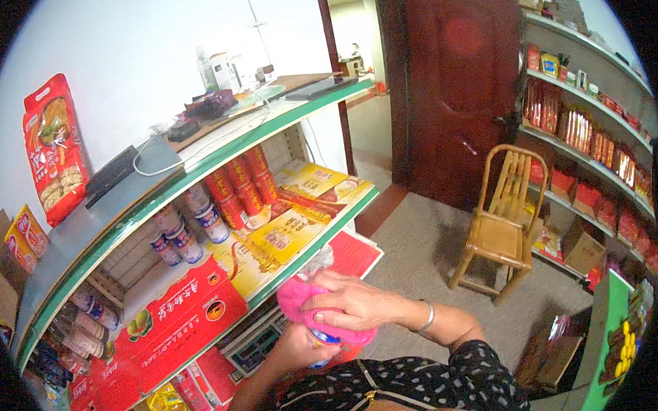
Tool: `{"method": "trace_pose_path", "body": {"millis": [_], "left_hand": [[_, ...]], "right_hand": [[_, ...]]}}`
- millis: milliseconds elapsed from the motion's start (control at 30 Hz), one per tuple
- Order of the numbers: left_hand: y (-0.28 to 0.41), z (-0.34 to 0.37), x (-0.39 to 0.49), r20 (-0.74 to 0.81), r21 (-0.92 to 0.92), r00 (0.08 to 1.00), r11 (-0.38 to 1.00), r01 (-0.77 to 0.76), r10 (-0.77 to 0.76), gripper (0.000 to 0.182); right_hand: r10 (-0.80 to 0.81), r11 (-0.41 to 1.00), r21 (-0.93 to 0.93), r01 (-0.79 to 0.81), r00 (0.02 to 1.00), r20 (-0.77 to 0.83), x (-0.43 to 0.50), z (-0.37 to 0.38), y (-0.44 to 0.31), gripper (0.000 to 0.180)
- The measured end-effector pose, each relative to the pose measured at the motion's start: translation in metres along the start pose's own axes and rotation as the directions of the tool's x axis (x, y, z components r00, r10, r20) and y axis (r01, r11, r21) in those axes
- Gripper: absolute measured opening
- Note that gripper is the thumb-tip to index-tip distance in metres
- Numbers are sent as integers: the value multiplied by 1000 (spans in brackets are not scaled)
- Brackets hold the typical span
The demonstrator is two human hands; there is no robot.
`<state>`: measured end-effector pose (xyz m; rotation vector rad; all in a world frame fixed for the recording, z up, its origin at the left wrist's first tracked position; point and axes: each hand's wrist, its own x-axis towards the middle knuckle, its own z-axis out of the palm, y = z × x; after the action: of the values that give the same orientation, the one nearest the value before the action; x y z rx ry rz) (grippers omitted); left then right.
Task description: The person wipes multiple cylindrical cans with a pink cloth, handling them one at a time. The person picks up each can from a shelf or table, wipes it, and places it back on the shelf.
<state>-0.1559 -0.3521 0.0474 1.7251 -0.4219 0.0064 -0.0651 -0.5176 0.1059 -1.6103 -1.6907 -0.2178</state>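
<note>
My left hand (300, 349) grips a can (323, 336) with a blue rim, close to my body at the lower middle. Pressed on the can's top is a pink cloth (312, 302), with my right hand (348, 302) shut on it. The cloth and my fingers hide most of the can. On the shelf to the left, blue-and-white cans (184, 242) are stacked beside several red cans (240, 185). Flattened red cardboard (183, 308) and yellow cardboard (285, 230) line that shelf.
The shelf unit's green edge (280, 130) runs above the cans. A bamboo chair (495, 236) stands on the floor near a dark red door (457, 87). Stocked shelves (585, 97) line the right side. Yellow packets (172, 409) lie low at the left.
</note>
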Motion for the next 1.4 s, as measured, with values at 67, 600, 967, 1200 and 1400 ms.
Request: {"method": "trace_pose_path", "body": {"millis": [67, 600, 967, 1200, 1400], "left_hand": [[-7, 6, 9, 105, 198, 993, 978, -72, 51, 72], [-7, 61, 44, 8, 235, 998, 970, -65, 65, 66], [23, 82, 73, -69, -462, 989, 875, -147, 130, 62], [30, 115, 69, -247, -300, 917, 876, -379, 312, 85], [48, 117, 51, -259, -264, 922, 897, -355, 289, 79]], "right_hand": [[90, 992, 81, -96, 993, 79, -13, -1, 16, 22], [250, 903, -279, -328, 927, -280, -118, -33, -41, 49], [196, 890, -117, -440, 603, -774, -144, -42, -60, 42], [130, 895, -212, -392, 685, -717, -111, -23, -53, 60], [429, 874, 458, -161, 697, -574, -87, -49, -23, 50]]}}
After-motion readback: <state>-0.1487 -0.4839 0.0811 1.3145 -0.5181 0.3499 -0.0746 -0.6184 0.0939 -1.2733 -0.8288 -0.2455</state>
